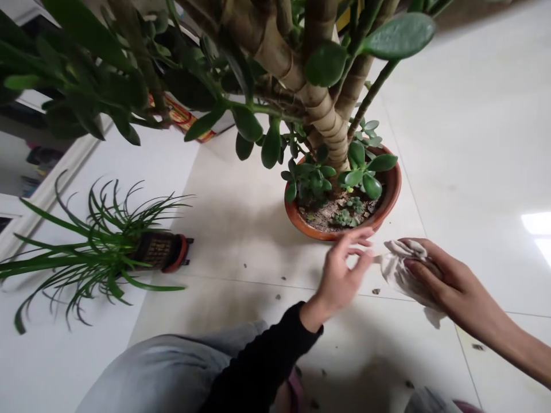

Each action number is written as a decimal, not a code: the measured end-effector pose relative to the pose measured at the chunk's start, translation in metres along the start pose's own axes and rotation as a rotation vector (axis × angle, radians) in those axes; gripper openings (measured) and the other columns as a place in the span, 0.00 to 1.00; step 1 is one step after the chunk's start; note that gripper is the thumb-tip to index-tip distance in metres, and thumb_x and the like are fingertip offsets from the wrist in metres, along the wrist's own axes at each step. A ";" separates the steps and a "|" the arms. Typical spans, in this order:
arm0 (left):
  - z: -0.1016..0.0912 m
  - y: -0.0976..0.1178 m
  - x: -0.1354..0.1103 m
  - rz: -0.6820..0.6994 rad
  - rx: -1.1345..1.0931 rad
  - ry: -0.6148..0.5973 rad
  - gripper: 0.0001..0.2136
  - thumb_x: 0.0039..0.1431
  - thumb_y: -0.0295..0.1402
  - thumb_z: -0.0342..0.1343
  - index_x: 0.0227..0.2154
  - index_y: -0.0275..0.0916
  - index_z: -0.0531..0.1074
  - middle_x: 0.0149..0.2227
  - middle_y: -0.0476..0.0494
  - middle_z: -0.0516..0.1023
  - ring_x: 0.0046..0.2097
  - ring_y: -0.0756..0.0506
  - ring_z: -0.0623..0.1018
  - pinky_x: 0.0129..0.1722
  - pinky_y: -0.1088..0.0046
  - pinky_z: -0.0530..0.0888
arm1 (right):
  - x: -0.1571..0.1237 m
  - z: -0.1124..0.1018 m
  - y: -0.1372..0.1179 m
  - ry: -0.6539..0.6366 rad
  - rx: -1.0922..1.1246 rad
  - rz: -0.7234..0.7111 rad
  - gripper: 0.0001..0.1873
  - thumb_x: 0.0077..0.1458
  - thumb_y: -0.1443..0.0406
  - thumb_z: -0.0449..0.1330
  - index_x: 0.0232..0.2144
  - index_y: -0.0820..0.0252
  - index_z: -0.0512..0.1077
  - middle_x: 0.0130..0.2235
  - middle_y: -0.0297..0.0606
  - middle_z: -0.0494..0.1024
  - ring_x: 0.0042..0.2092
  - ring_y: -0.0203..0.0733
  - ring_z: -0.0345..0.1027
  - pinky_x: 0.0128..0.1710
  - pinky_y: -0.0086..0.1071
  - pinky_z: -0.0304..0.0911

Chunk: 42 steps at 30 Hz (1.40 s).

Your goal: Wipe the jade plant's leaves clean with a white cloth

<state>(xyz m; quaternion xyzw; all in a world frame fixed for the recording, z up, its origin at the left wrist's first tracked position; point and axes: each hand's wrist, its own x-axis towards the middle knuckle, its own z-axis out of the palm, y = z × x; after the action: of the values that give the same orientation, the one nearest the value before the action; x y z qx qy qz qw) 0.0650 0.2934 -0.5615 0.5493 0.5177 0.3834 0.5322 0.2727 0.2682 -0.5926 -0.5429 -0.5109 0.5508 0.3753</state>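
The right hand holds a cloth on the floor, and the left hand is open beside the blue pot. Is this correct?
No: the pot is reddish-brown, not blue, as the head view shows. The right hand holds the cloth on the floor, and the left hand is open beside the pot.

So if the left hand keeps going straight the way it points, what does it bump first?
Probably the rim of the clay pot, just ahead of the left hand. From up here, I can't quite tell how close they are.
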 end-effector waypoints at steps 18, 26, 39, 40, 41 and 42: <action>-0.075 -0.009 0.109 0.107 0.557 -0.260 0.15 0.70 0.26 0.52 0.54 0.40 0.77 0.40 0.47 0.84 0.40 0.49 0.81 0.51 0.68 0.79 | 0.035 -0.002 -0.037 -0.062 -0.396 -0.299 0.23 0.74 0.50 0.43 0.44 0.47 0.76 0.39 0.42 0.76 0.35 0.47 0.73 0.31 0.40 0.73; -0.083 -0.016 0.115 0.141 0.472 -0.333 0.13 0.68 0.27 0.52 0.50 0.40 0.78 0.39 0.49 0.83 0.32 0.53 0.75 0.42 0.72 0.77 | 0.055 0.016 -0.045 0.051 -0.571 -0.436 0.15 0.73 0.52 0.52 0.50 0.52 0.72 0.45 0.44 0.79 0.34 0.43 0.75 0.32 0.36 0.69; -0.079 -0.020 0.120 -0.019 0.269 -0.381 0.12 0.67 0.23 0.53 0.48 0.36 0.78 0.44 0.44 0.85 0.26 0.58 0.73 0.31 0.79 0.74 | 0.090 0.016 -0.055 -0.044 -0.808 -0.590 0.13 0.69 0.59 0.55 0.40 0.54 0.78 0.38 0.40 0.77 0.33 0.41 0.70 0.32 0.34 0.65; -0.078 -0.019 0.121 -0.043 0.262 -0.383 0.12 0.67 0.23 0.53 0.48 0.35 0.78 0.44 0.44 0.85 0.26 0.58 0.73 0.31 0.80 0.73 | 0.092 0.016 -0.055 -0.025 -0.823 -0.586 0.11 0.68 0.60 0.55 0.40 0.54 0.78 0.38 0.40 0.77 0.32 0.41 0.70 0.32 0.35 0.64; -0.078 -0.018 0.121 -0.065 0.263 -0.385 0.11 0.68 0.23 0.53 0.48 0.34 0.78 0.43 0.44 0.85 0.26 0.58 0.73 0.31 0.80 0.73 | 0.093 0.016 -0.055 -0.001 -0.836 -0.576 0.10 0.66 0.61 0.56 0.41 0.55 0.78 0.37 0.40 0.77 0.32 0.42 0.69 0.31 0.35 0.64; -0.077 -0.016 0.121 -0.085 0.268 -0.387 0.11 0.68 0.23 0.53 0.49 0.34 0.78 0.42 0.44 0.84 0.26 0.58 0.73 0.32 0.81 0.73 | 0.094 0.016 -0.055 0.022 -0.849 -0.566 0.10 0.65 0.61 0.57 0.41 0.56 0.78 0.37 0.40 0.77 0.32 0.42 0.69 0.31 0.36 0.64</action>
<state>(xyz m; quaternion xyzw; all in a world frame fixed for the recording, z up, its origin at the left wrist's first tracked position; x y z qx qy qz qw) 0.0077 0.4243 -0.5825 0.6559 0.4752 0.1761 0.5594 0.2369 0.3677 -0.5613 -0.4937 -0.8127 0.1655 0.2614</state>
